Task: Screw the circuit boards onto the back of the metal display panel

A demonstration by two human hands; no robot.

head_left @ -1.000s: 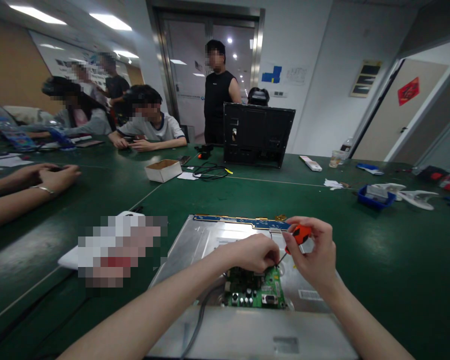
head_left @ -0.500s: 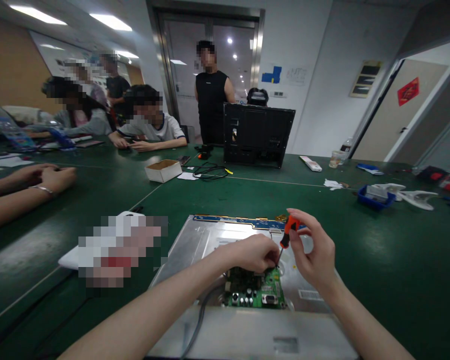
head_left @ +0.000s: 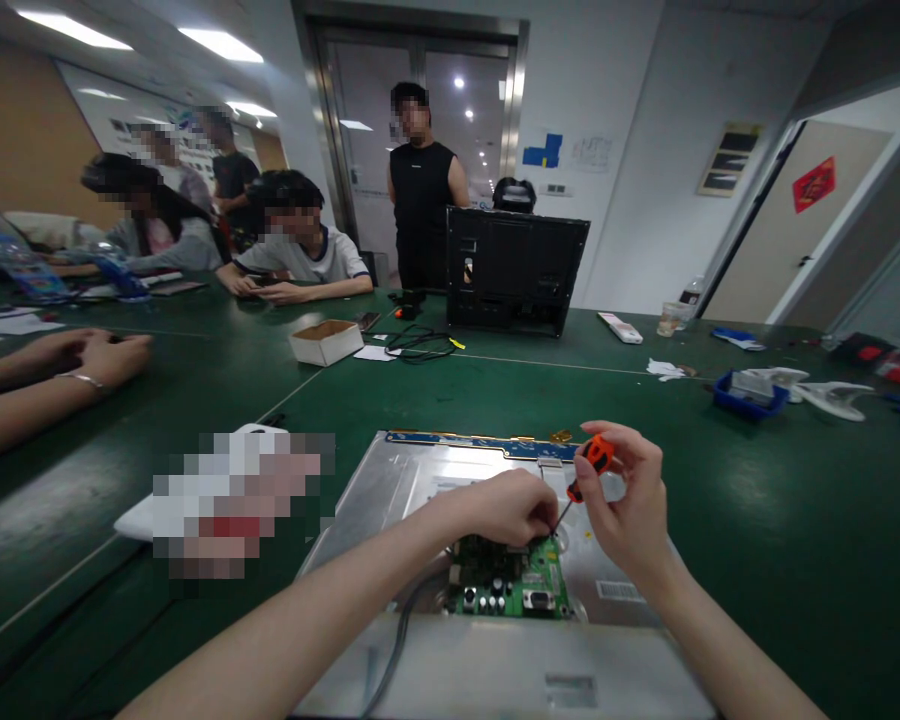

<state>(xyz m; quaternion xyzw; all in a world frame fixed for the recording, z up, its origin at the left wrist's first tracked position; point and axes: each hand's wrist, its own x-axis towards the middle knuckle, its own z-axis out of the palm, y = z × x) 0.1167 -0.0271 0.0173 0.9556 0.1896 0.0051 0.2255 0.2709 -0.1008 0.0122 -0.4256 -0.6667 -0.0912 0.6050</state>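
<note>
My right hand (head_left: pixel 630 490) grips the orange and black handle of a screwdriver (head_left: pixel 592 460). Its thin shaft slants down and left to the upper right corner of a green circuit board (head_left: pixel 544 575). Beside the screwdriver's tip my left hand (head_left: pixel 517 508) is closed, fingers pinched together low over the board; whatever they hold, if anything, is hidden. The board sits on a silver metal panel (head_left: pixel 390 490), which has a blue circuit strip (head_left: pixel 465 443) along its far edge. A grey cable (head_left: pixel 401 640) runs beneath my left forearm.
A white, partly blurred-out object (head_left: pixel 255 480) lies left of the panel. Farther off are an open small box (head_left: pixel 326 342), a black cable (head_left: pixel 420 343), a black monitor housing (head_left: pixel 517 270) and a blue tray (head_left: pixel 750 395). Another person's hands (head_left: pixel 112 360) rest at the left; other people sit and stand beyond.
The screwdriver's handle has tilted farther to the right and a little lower, with my right hand shifting along with it. Its tip and my left hand have stayed in place.
</note>
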